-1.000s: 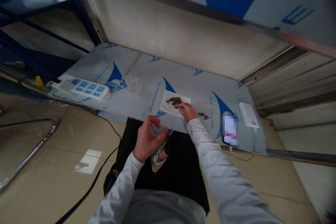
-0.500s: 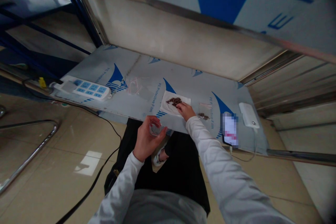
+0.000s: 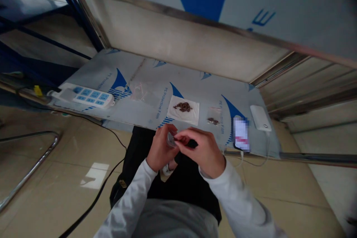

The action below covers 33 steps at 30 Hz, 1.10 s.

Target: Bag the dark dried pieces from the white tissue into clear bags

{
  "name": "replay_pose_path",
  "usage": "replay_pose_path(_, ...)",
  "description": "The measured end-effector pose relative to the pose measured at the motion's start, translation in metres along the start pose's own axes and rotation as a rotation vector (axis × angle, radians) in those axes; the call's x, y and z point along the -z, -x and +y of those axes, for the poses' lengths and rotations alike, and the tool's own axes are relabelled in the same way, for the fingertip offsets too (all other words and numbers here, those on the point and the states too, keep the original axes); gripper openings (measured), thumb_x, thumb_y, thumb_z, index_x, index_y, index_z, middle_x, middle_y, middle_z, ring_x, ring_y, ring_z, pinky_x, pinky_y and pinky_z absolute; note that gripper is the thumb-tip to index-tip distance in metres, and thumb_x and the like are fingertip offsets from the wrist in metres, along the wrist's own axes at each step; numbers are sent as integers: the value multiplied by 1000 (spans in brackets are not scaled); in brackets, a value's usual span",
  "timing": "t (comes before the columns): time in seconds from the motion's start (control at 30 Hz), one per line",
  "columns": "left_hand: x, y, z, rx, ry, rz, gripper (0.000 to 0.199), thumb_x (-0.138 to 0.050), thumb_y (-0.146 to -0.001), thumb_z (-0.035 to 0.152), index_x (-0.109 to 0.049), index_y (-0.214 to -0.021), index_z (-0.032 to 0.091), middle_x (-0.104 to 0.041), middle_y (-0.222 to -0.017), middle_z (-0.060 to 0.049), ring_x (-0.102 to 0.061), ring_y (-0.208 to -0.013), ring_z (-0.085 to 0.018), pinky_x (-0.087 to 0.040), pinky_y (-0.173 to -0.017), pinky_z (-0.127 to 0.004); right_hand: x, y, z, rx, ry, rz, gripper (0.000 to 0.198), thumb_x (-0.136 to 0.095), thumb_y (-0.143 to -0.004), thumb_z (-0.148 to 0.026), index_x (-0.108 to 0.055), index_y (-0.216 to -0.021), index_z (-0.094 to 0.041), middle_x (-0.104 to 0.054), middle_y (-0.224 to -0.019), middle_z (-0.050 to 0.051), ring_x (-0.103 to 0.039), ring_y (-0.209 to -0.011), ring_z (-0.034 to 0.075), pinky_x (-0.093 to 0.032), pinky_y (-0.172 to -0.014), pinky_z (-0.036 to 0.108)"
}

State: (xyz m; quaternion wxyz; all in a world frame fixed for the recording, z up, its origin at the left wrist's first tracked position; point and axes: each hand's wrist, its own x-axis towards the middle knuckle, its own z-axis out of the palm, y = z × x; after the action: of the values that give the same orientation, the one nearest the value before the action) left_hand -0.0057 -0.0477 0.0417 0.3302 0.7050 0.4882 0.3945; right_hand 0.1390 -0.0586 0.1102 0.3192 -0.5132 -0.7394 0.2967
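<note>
My left hand (image 3: pixel 161 147) is curled round a small clear plastic bag (image 3: pixel 171 140), holding it over my lap in front of the shelf edge. My right hand (image 3: pixel 202 148) is at the mouth of the bag, thumb and fingertips pinched together. A bit of something dark shows at those fingertips, too small to name for certain. Beyond my hands, a pile of small dark brown pieces (image 3: pixel 183 106) lies on a white square of tissue (image 3: pixel 195 118). To its right rests another small clear bag (image 3: pixel 213 116) with several small dark pieces at its near end.
A white power strip (image 3: pixel 86 96) with blue sockets lies at the left of the film-covered shelf (image 3: pixel 150 70). Clear plastic bags (image 3: pixel 141 92) lie beside it. On the right are a phone (image 3: pixel 241 134) and a white power bank (image 3: pixel 260 118) with a cable.
My right hand has left the brown pile on the tissue and come back to the bag in my left hand. The view has shifted slightly.
</note>
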Motion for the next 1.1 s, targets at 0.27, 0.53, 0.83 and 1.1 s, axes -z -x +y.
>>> replay_pose_path(0.27,-5,13,16,-35,67,25,29,-59,-65,13,-47,-90,20,-61,-85,-3,-60,-78,-19,-46,-70,-29,-8,4,-13,126,352,-56,7,-64,-81,-10,-65,-83,-17,-66,-77,5,-63,-72,17,-51,-67,27)
replay_pose_path(0.53,1,17,20,-1,217,131,37,-63,-66,17,-41,-96,20,-55,-80,2,-56,-66,-12,-44,-61,-22,-17,18,-23,125,178,65,14,-58,-88,-24,-67,-97,-19,-66,-92,7,-58,-89,19,-50,-80,32)
replay_pose_path(0.83,18,23,24,-52,432,-31,60,-68,-68,18,-41,-121,16,-55,-102,-8,-55,-91,-18,-46,-82,-30,4,32,-7,-90,-47,82,6,-62,-84,-24,-67,-85,-21,-68,-94,4,-64,-88,17,-51,-80,29)
replay_pose_path(1.1,19,19,29,214,625,41,10,-66,-79,25,-64,-78,15,-65,-75,-2,-61,-72,-12,-48,-71,-23,16,44,-4,-172,-147,137,17,-65,-81,-28,-66,-98,-23,-71,-88,2,-66,-80,16,-50,-77,28)
